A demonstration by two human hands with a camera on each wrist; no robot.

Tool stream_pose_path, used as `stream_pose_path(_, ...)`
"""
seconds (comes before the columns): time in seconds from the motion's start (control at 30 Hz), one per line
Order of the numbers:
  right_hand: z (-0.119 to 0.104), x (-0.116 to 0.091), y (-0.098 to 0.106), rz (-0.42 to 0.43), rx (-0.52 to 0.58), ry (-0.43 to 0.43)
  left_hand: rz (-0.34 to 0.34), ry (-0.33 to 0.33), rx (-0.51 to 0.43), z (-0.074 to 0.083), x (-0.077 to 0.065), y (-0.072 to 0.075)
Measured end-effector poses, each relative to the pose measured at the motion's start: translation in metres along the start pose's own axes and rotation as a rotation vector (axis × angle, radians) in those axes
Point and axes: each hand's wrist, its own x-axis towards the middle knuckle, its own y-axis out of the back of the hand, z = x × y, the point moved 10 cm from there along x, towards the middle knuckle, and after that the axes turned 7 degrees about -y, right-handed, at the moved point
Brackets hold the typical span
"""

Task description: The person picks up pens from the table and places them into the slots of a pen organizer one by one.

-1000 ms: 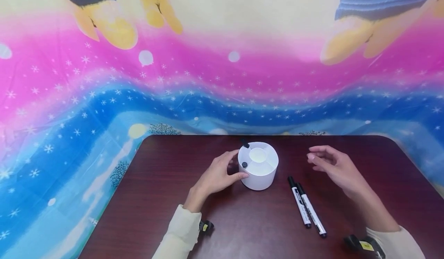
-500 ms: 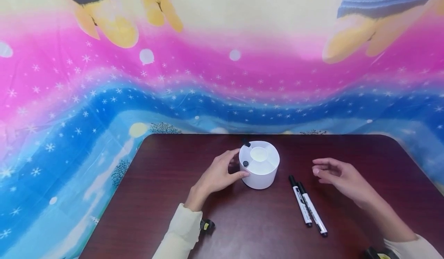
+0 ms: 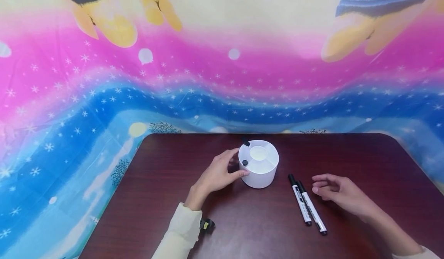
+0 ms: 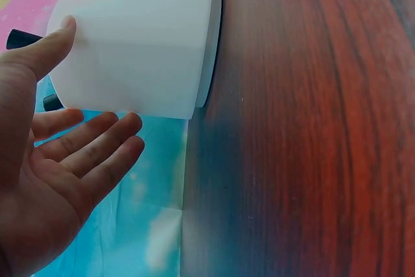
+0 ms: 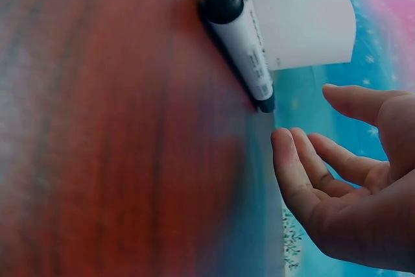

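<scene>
A round white desk organizer (image 3: 258,174) with a central cup and divided outer compartments stands upright on the table. Two black pen ends (image 3: 244,162) stick up from its left side. My left hand (image 3: 216,172) holds the organizer at its left, the thumb on the near wall and the fingers round toward the far side. Two white markers (image 3: 313,212) with black caps lie side by side to the right of the organizer. Just right of them hovers my right hand (image 3: 341,193), fingers loosely bent and holding nothing; the right wrist view shows a marker (image 5: 246,53) beyond the fingertips.
The dark reddish-brown wooden table (image 3: 145,205) has rounded far corners. Directly behind it hangs a patterned pink and blue cloth (image 3: 222,78). A small black device (image 3: 207,225) is strapped at the left wrist.
My right hand has come down and nearer, from beyond the markers' caps to a place beside them. The left hand, organizer and markers stay put.
</scene>
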Motion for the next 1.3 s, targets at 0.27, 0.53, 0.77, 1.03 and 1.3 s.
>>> stream_pose_path(0.27, 0.007, -0.002, -0.009, 0.004, -0.027, -0.046, -0.001, 0.003, 0.006, -0.001, 0.0, 0.0)
stream_pose_path(0.53, 0.007, -0.003, -0.012, 0.052, -0.114, -0.041, 0.0, 0.002, 0.006, 0.001, 0.0, 0.0)
stream_pose_path(0.77, 0.007, -0.001, -0.018, 0.038, -0.102, -0.072, 0.007, 0.007, 0.009, 0.0, -0.001, 0.0)
stream_pose_path(1.03, 0.005, -0.001, -0.022, 0.058, -0.157, -0.103, 0.004, 0.0, 0.008, 0.001, -0.001, 0.0)
stream_pose_path(1.3, -0.003, -0.004, -0.025, 0.068, -0.156, -0.051, 0.006, 0.004, 0.006, -0.001, -0.001, -0.001)
